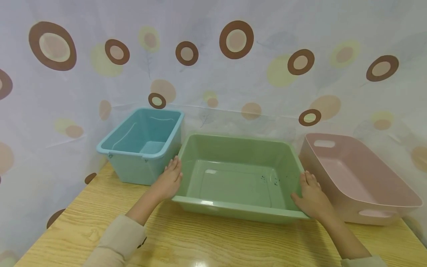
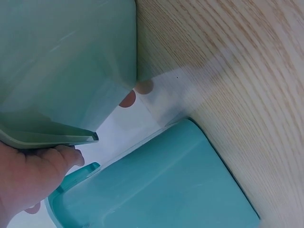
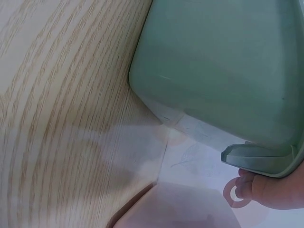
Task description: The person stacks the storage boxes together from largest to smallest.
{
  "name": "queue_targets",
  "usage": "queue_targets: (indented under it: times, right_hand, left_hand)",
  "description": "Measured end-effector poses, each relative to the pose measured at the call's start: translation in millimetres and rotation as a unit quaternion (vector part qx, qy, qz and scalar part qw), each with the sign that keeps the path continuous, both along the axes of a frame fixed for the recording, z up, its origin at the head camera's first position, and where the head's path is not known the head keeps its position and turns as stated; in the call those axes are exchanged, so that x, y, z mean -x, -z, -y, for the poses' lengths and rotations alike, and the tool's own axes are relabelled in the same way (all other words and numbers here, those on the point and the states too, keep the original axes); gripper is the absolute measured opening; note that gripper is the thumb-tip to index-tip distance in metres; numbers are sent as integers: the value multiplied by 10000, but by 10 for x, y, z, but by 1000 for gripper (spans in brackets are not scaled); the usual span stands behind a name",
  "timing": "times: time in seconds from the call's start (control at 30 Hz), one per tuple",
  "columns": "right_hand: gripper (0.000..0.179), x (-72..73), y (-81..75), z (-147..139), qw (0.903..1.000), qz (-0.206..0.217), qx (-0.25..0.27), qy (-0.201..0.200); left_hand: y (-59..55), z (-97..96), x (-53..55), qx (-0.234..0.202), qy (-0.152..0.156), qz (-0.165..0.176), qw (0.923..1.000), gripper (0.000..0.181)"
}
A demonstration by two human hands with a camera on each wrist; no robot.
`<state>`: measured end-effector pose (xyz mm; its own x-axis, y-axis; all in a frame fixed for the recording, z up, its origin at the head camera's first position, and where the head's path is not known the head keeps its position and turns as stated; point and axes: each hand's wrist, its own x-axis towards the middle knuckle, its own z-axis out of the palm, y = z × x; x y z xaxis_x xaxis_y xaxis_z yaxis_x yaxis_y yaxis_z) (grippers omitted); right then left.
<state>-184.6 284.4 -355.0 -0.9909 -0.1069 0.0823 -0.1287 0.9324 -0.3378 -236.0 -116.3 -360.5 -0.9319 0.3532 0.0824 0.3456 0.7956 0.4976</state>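
Observation:
A wide green plastic basin (image 1: pixel 233 180) stands in the middle of the wooden table, with some small dark marks on its inside. My left hand (image 1: pixel 171 180) grips its left rim. In the left wrist view, the fingers (image 2: pixel 64 159) lie against the rim from outside. On the opposite side, my right hand (image 1: pixel 313 194) holds the right rim, its thumb toward the inside of the basin. Curled fingertips (image 3: pixel 244 184) show beyond the rim's edge in the right wrist view.
A deeper blue bin (image 1: pixel 133 167) stands close on the left. To the right is a pink bin (image 1: pixel 367 211) with handle slots. Behind them hangs a pale cloth (image 1: pixel 213 22) patterned with circles. The wooden table (image 1: pixel 200 244) shows in front.

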Motion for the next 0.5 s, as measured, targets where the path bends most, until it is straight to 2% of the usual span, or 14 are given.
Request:
queue_targets:
  times: [0.5]
  right_hand:
    - [76, -48, 17, 19, 10000, -4, -29, 30]
  left_hand:
    - [0, 13, -39, 14, -32, -97, 9999, 51]
